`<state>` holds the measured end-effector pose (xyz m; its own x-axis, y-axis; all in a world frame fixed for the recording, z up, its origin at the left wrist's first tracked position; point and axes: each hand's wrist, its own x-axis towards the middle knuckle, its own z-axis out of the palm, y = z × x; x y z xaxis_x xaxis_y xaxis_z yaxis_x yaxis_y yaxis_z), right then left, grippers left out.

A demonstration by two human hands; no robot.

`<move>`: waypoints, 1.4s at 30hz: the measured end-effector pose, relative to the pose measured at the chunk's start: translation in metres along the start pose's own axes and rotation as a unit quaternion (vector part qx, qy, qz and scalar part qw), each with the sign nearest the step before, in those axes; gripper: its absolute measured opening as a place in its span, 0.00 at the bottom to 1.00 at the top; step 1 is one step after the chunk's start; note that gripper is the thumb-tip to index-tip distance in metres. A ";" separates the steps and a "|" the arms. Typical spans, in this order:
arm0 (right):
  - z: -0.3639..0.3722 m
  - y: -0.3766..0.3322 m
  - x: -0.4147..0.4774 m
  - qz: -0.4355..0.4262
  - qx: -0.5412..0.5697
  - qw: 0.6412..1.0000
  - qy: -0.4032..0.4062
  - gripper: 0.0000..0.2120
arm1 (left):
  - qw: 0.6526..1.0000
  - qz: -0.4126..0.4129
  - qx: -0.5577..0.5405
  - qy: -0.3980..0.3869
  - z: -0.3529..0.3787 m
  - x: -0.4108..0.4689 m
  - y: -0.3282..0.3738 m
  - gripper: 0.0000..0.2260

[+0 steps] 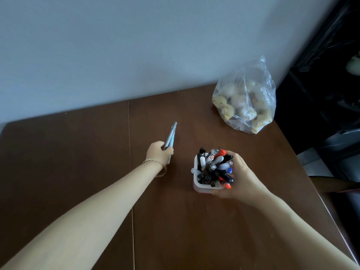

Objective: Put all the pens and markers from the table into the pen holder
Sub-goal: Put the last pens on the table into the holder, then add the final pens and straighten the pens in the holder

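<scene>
A white square pen holder [197, 184] stands on the brown table [78, 152], right of centre. Several pens and markers [216, 168] with black, red, blue and clear caps fill it. My right hand [240, 175] is wrapped around the holder's right side. My left hand [159, 152] is closed around a couple of pale grey-blue pens [171, 136], which point up and away from me, to the left of the holder and above the table. I see no loose pens on the table.
A clear plastic bag [246, 98] with pale round lumps stands at the table's far right corner. A grey wall runs behind the table. Dark furniture stands past the table's right edge. A seam [130, 152] runs down the tabletop.
</scene>
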<state>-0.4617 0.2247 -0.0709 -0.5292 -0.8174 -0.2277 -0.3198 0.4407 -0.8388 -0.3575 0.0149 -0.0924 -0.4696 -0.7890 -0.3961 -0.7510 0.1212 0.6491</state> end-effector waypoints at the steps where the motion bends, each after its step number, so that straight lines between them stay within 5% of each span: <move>1: 0.000 -0.002 -0.001 0.001 0.002 1.000 0.004 0.44 | 0.998 0.009 -0.056 -0.006 -0.005 -0.016 -0.001 0.06; 7: 0.000 -0.007 -0.002 0.013 0.004 1.000 -0.001 0.43 | 0.940 0.146 -0.307 -0.015 -0.043 -0.103 0.014 0.08; 14: -0.002 -0.010 -0.005 0.022 -0.001 1.000 -0.005 0.46 | 0.946 0.242 -0.217 -0.009 -0.023 -0.123 0.051 0.04; 21: 0.000 -0.001 -0.002 0.016 -0.023 1.000 0.003 0.44 | 0.969 0.228 -0.100 0.011 0.006 -0.119 0.052 0.06; 28: 0.000 0.001 0.000 0.013 -0.036 0.999 0.002 0.44 | 0.979 0.152 -0.135 0.007 0.022 -0.115 0.042 0.10; 36: 0.002 0.003 -0.001 0.012 0.001 1.000 0.012 0.41 | 0.909 0.326 -0.251 0.067 -0.023 -0.126 0.068 0.11; 42: 0.001 0.001 -0.001 0.013 0.003 1.000 0.005 0.41 | 0.907 0.192 -0.367 0.080 -0.018 -0.109 0.071 0.13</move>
<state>-0.4608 0.2260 -0.0720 -0.5452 -0.8018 -0.2448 -0.3009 0.4597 -0.8355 -0.3510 0.0986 0.0089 -0.5144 -0.8575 0.0113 -0.0084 0.0183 0.9998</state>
